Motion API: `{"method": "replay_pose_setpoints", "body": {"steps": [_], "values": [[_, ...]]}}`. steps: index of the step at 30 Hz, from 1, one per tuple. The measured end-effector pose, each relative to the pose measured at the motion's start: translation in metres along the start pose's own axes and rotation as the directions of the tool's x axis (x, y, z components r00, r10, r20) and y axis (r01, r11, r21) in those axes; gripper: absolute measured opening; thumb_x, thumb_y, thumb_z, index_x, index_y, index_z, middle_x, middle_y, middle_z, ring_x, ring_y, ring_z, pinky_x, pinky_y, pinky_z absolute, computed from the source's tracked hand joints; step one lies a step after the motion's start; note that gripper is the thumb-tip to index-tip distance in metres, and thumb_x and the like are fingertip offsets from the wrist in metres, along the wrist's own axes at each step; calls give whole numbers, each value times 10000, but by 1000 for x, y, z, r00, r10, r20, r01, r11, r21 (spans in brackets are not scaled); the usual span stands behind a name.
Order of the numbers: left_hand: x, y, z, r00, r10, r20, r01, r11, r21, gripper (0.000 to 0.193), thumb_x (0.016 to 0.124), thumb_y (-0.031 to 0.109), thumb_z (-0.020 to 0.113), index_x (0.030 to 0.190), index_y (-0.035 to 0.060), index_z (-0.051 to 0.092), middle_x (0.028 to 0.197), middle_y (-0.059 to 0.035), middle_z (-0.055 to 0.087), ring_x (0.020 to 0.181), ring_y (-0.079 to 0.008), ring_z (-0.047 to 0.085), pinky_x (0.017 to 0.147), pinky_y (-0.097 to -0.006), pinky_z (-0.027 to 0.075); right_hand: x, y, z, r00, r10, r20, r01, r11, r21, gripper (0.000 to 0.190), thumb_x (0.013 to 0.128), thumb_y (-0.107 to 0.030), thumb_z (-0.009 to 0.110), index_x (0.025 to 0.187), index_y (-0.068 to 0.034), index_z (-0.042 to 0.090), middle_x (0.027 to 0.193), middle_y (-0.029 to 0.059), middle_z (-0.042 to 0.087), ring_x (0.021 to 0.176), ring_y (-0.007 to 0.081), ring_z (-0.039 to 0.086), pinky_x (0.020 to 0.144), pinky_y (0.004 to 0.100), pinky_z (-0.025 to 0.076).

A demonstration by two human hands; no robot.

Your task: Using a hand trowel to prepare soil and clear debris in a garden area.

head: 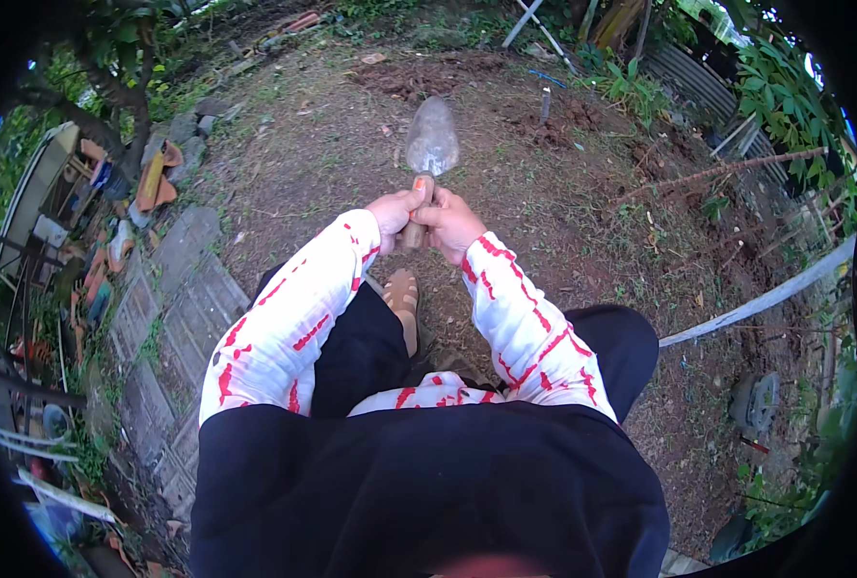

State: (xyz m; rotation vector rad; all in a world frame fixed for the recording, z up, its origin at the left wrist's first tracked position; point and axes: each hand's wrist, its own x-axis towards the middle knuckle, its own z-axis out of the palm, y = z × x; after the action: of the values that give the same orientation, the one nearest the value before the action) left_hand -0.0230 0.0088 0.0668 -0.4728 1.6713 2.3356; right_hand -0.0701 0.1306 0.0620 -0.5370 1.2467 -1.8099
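Observation:
A trowel with a rounded metal blade [433, 137] and a wooden handle [414, 235] is held out in front of me over bare soil, its blade pointing away. My left hand [393, 214] grips the handle from the left, the thumb lying along its top. From the right, my right hand [451, 220] closes on the same handle, its thumb across it. The blade has greyish smears and a shiny patch near the handle. The fingers under the handle are partly hidden.
Loose dug soil [428, 76] lies beyond the blade, with a short upright stake [545, 106] to its right. Flat slabs [201, 318] and broken roof tiles [157, 180] are at the left. A pale pole [768, 296] and a thin branch [732, 167] stretch across the right side.

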Motion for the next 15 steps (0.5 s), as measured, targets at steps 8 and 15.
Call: {"method": "replay_pose_setpoints", "body": {"steps": [8,15], "values": [[-110,52,7,962,159,-221,-74,934,350,828,744,641,388,1298,55,201,1329,-203,196,1240,-355,146,971,-523,141,25,65,-52,923,271,-274,-274,961,29,94,727,-53,539,755,1,466,589,77,454,501,200,501,412,340,427],[-129,42,-72,893,139,-429,-268,928,-257,728,777,555,441,1268,49,257,1278,-177,296,1162,-303,298,913,-431,290,45,134,-76,905,344,-251,-306,935,178,170,759,-177,584,803,-69,460,591,32,449,470,165,467,377,313,418]]}}
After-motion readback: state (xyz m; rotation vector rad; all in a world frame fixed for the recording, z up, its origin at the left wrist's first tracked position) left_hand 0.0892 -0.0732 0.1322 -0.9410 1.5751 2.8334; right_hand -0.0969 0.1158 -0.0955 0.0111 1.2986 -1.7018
